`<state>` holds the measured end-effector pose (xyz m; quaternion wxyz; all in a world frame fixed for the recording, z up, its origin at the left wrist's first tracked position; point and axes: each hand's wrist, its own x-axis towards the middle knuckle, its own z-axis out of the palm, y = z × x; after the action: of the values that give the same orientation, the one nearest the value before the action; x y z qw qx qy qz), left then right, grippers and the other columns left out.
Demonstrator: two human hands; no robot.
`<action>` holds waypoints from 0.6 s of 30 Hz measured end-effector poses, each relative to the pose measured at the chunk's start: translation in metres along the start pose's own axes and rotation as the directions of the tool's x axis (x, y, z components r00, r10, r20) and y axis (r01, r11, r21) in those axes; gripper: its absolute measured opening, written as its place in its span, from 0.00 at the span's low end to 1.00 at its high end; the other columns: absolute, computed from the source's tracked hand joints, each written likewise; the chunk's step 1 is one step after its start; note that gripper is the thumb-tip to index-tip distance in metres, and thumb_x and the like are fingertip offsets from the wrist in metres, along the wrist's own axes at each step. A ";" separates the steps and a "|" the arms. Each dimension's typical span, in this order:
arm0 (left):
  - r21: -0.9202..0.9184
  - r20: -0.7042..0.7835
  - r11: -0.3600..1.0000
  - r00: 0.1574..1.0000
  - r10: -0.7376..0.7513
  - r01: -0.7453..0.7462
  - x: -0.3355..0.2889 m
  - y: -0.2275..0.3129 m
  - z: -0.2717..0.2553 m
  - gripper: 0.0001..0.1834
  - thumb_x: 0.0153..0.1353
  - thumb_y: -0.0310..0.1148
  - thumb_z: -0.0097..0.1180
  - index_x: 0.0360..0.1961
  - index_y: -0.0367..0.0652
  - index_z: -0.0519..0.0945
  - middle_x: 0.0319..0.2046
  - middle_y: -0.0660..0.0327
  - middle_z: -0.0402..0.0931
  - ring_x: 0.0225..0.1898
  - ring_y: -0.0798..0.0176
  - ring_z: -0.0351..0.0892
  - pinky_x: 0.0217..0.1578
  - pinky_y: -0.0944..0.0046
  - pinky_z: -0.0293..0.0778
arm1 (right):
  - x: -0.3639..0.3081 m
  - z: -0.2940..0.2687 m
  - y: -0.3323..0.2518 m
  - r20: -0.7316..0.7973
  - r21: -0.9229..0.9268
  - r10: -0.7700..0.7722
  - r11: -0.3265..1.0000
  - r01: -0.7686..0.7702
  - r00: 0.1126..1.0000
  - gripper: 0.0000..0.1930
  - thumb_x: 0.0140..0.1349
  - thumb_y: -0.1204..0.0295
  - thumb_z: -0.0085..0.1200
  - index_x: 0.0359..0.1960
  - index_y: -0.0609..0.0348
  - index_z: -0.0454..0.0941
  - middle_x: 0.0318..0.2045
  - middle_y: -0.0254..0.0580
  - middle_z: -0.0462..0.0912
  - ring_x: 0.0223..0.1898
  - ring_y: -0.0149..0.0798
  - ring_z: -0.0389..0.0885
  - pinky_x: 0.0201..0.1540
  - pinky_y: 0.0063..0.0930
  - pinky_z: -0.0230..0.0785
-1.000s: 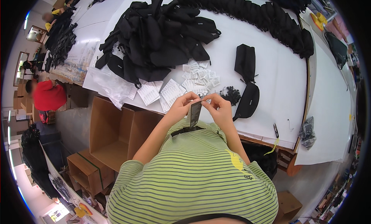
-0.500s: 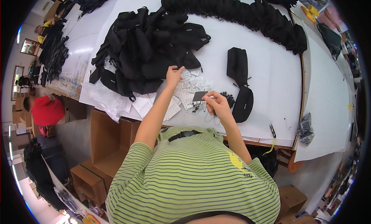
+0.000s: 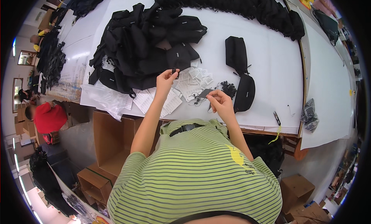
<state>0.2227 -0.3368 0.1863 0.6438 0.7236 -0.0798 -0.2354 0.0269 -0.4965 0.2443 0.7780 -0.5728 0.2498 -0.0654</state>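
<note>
Over the white tabletop [image 3: 274,77], a hand can pass between the two black pouches [image 3: 245,94] and the snips [image 3: 276,118]. The big black heap [image 3: 135,46] blocks the left side; the curved black row [image 3: 247,6] closes the far side.

– Found what on the white table [image 3: 266,81]?
– Bore a big, jumbled heap of black pouches [image 3: 133,50].
– And beyond the heap?
– Held a long curved row of black pouches [image 3: 232,2], packed side by side, stretching off to the right.
– Noticed anything else to the right of the heap?
– Carried two more black pouches [image 3: 236,53], set end to end, plus a clump of small black pieces [image 3: 228,88], lower down. Also held snips [image 3: 276,118] with a yellow cord, well apart, toward the near edge.
– And just in front of the heap?
– Supported small white slips [image 3: 195,77] and larger white sheets [image 3: 171,106], with crumpled clear plastic [image 3: 104,100] at the heap's near left.
</note>
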 end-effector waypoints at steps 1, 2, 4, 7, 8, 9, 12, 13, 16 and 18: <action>-0.018 0.030 0.999 0.999 -0.029 0.030 -0.016 0.009 -0.003 0.11 0.57 0.31 0.59 0.41 0.41 0.83 0.20 0.73 0.71 0.19 0.79 0.60 0.23 0.76 0.58 | -0.001 0.003 0.002 0.039 -0.062 -0.007 0.998 0.009 0.999 0.06 0.61 0.72 0.54 0.33 0.62 0.74 0.12 0.26 0.69 0.14 0.18 0.62 0.16 0.15 0.52; -0.012 0.030 0.999 0.999 -0.039 0.039 -0.023 0.017 -0.005 0.11 0.57 0.31 0.59 0.41 0.41 0.83 0.20 0.73 0.71 0.19 0.79 0.60 0.23 0.76 0.58 | -0.002 0.006 0.003 0.078 -0.124 -0.011 0.992 0.021 0.997 0.06 0.62 0.72 0.54 0.33 0.62 0.74 0.13 0.26 0.69 0.14 0.18 0.61 0.17 0.14 0.52; -0.129 0.058 0.989 0.996 -0.065 0.072 -0.039 0.026 -0.007 0.11 0.58 0.32 0.58 0.41 0.41 0.83 0.22 0.72 0.73 0.21 0.78 0.62 0.25 0.77 0.59 | 0.001 0.010 0.003 0.099 -0.155 -0.007 0.988 0.023 0.995 0.06 0.61 0.72 0.54 0.33 0.61 0.74 0.13 0.26 0.69 0.14 0.17 0.62 0.17 0.14 0.51; -0.181 0.152 0.975 0.983 -0.098 0.126 -0.064 0.028 -0.014 0.13 0.58 0.30 0.54 0.43 0.40 0.82 0.26 0.69 0.75 0.22 0.78 0.64 0.26 0.77 0.60 | -0.003 0.022 0.011 0.103 -0.162 -0.044 0.985 0.060 0.994 0.06 0.58 0.70 0.56 0.33 0.60 0.77 0.12 0.27 0.70 0.14 0.19 0.63 0.17 0.17 0.53; -0.253 0.217 0.956 0.972 -0.092 0.147 -0.070 0.029 -0.014 0.13 0.58 0.29 0.53 0.44 0.40 0.81 0.28 0.68 0.77 0.22 0.79 0.65 0.26 0.78 0.60 | -0.004 0.025 0.012 0.105 -0.163 -0.040 0.985 0.057 0.994 0.06 0.58 0.70 0.56 0.33 0.60 0.77 0.12 0.27 0.70 0.14 0.19 0.63 0.17 0.17 0.53; -0.276 0.249 0.947 0.964 -0.094 0.164 -0.078 0.028 -0.014 0.15 0.58 0.27 0.51 0.46 0.40 0.81 0.28 0.66 0.79 0.21 0.79 0.64 0.25 0.79 0.59 | -0.005 0.028 0.013 0.086 -0.288 -0.113 0.948 0.133 0.990 0.06 0.58 0.70 0.56 0.33 0.59 0.77 0.12 0.29 0.70 0.13 0.20 0.64 0.17 0.19 0.54; -0.116 0.245 0.983 0.963 -0.112 0.144 -0.098 0.033 -0.008 0.15 0.58 0.28 0.52 0.46 0.40 0.80 0.26 0.66 0.79 0.20 0.80 0.62 0.23 0.80 0.57 | -0.013 0.037 0.008 0.069 -0.471 -0.243 0.847 0.247 0.967 0.06 0.57 0.70 0.57 0.33 0.58 0.78 0.11 0.32 0.69 0.13 0.23 0.64 0.17 0.22 0.54; -0.139 0.239 0.979 0.964 -0.114 0.150 -0.105 0.038 -0.003 0.14 0.57 0.29 0.55 0.45 0.40 0.80 0.24 0.66 0.79 0.19 0.80 0.60 0.21 0.80 0.55 | -0.014 0.039 0.006 0.066 -0.530 -0.303 0.797 0.290 0.951 0.06 0.56 0.69 0.57 0.33 0.57 0.78 0.11 0.33 0.69 0.12 0.25 0.64 0.17 0.23 0.54; -0.145 0.250 0.970 0.956 -0.153 0.193 -0.117 0.039 0.002 0.11 0.57 0.29 0.58 0.42 0.43 0.82 0.23 0.70 0.78 0.20 0.80 0.61 0.21 0.79 0.56 | -0.015 0.042 0.008 0.037 -0.482 -0.315 0.826 0.293 0.948 0.06 0.56 0.69 0.57 0.32 0.57 0.78 0.11 0.35 0.69 0.12 0.27 0.64 0.17 0.24 0.54; -0.146 0.251 0.968 0.954 -0.165 0.206 -0.124 0.037 0.005 0.10 0.56 0.28 0.59 0.40 0.42 0.81 0.22 0.70 0.78 0.19 0.80 0.60 0.21 0.79 0.55 | -0.017 0.044 0.004 0.058 -0.507 -0.311 0.809 0.296 0.949 0.06 0.56 0.69 0.58 0.31 0.57 0.78 0.10 0.35 0.68 0.12 0.28 0.64 0.17 0.24 0.54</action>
<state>0.1184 -0.2948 0.2511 0.6642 0.6367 -0.0671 -0.3858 0.0320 -0.4502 0.2555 0.5745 -0.7893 0.1742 -0.1285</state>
